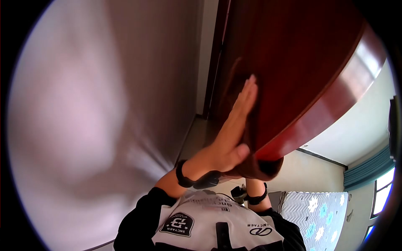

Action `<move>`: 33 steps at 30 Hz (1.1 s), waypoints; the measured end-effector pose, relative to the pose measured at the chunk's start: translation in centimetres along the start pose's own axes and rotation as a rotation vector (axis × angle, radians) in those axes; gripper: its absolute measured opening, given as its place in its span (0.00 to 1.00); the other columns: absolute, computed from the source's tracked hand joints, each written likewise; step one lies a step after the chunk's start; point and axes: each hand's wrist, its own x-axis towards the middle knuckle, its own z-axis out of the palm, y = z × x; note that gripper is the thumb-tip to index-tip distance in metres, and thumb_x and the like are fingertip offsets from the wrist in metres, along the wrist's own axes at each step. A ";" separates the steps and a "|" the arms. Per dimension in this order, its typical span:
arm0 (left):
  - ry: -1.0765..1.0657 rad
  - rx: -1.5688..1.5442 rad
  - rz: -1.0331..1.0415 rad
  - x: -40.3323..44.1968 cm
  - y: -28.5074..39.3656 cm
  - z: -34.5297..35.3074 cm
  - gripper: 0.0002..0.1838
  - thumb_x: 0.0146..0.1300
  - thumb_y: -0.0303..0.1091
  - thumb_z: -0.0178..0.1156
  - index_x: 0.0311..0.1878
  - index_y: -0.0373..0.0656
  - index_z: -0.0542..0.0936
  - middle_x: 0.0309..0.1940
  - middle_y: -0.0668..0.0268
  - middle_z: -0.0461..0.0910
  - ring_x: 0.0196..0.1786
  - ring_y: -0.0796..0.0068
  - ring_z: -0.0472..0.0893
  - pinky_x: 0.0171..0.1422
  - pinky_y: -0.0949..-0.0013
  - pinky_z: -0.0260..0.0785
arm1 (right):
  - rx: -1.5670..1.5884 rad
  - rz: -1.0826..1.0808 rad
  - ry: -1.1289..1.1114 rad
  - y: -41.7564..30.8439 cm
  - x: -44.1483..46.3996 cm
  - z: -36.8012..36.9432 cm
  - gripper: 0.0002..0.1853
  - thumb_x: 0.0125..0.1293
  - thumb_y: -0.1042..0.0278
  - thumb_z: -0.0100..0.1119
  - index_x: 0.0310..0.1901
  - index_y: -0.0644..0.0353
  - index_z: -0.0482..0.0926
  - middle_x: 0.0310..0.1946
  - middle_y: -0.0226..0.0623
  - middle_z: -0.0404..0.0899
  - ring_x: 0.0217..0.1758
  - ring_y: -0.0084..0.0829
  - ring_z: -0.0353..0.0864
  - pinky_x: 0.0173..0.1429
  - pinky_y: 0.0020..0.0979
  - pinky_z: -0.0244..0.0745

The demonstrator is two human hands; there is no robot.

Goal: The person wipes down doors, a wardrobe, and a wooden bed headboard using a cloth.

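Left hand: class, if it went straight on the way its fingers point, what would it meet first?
The left hand would probably meet the dark red panel first; depth is unclear, so it may already touch it.

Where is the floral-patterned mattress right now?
In the head view, the mattress is at the lower right, on the person's right side, just beyond the right forearm and below and left of the teal curtain.

White shirt (202, 234) with black sleeves (140, 217), black wristbands (182, 173).
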 end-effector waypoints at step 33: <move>0.074 -0.105 -0.529 -9.9 -2.7 3.2 0.45 0.65 0.64 0.34 0.71 0.37 0.38 0.73 0.51 0.33 0.75 0.56 0.34 0.75 0.59 0.27 | -0.408 0.265 0.062 3.0 -2.7 -1.4 0.40 0.55 0.68 0.63 0.66 0.63 0.52 0.61 0.38 0.62 0.63 0.32 0.63 0.66 0.31 0.60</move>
